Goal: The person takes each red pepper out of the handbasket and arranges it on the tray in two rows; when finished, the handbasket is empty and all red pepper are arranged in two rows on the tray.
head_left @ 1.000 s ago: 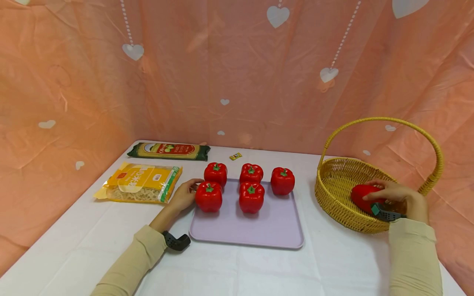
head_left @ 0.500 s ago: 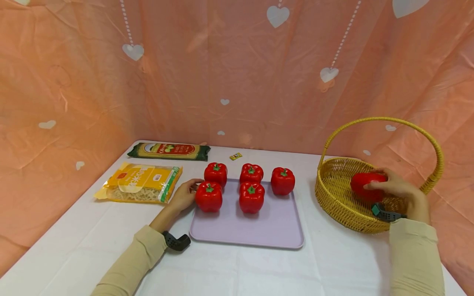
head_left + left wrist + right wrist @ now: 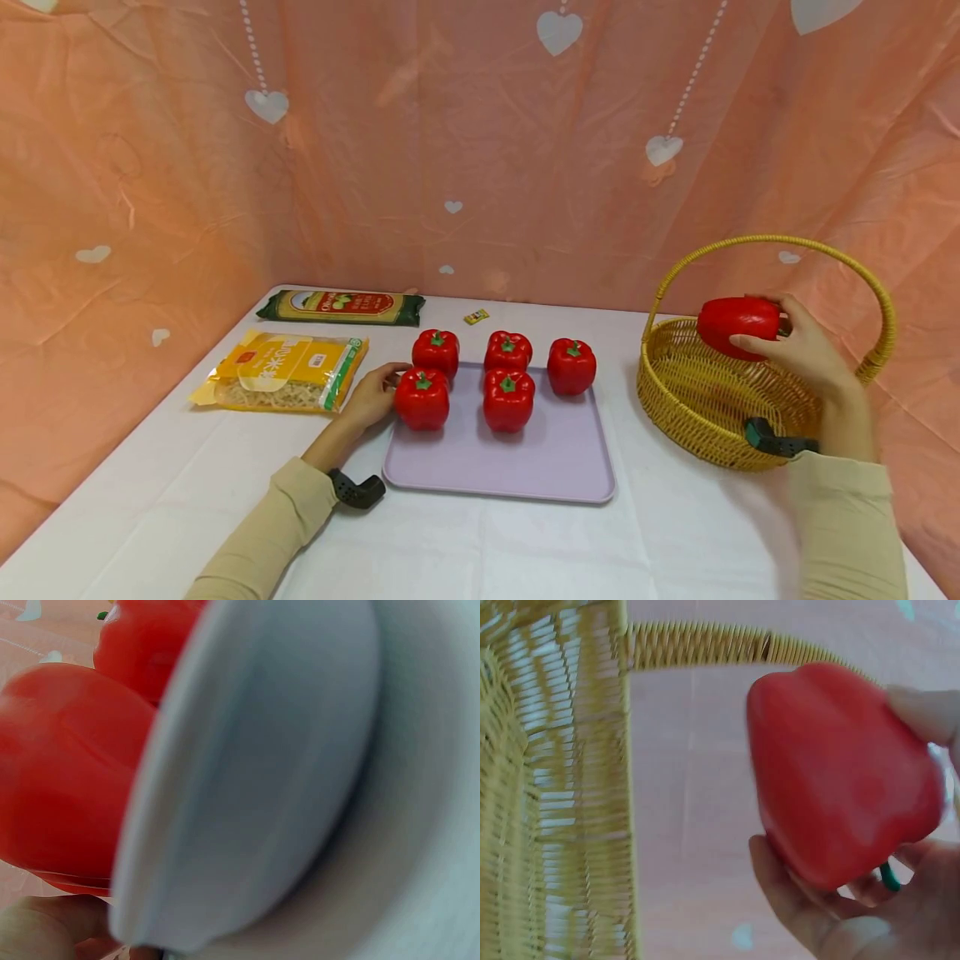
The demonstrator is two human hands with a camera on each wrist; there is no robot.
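Observation:
In the head view my right hand [image 3: 798,346] grips a red bell pepper [image 3: 738,327] sideways, above the wicker basket [image 3: 678,417] and under its arched handle. The right wrist view shows the thumb on one side of this pepper [image 3: 840,772] and fingers curled round the other, its green stem toward the palm. My left hand [image 3: 372,395] holds the left edge of the lilac tray [image 3: 498,475], fingertips beside the front left pepper [image 3: 422,400]. Several red bell peppers stand upright on the tray. The tray's rim [image 3: 240,780] hides most of the left fingers in the left wrist view.
Left of the tray lies a yellow noodle bag [image 3: 285,371], with a long green and gold packet [image 3: 341,306] behind it. A small yellow sachet [image 3: 476,317] lies behind the peppers. A pink curtain [image 3: 480,150] hangs along the table's back edge.
My right hand has lifted the bell pepper up from inside the basket to above its rim, turning it sideways. My left hand and the peppers on the tray have stayed put.

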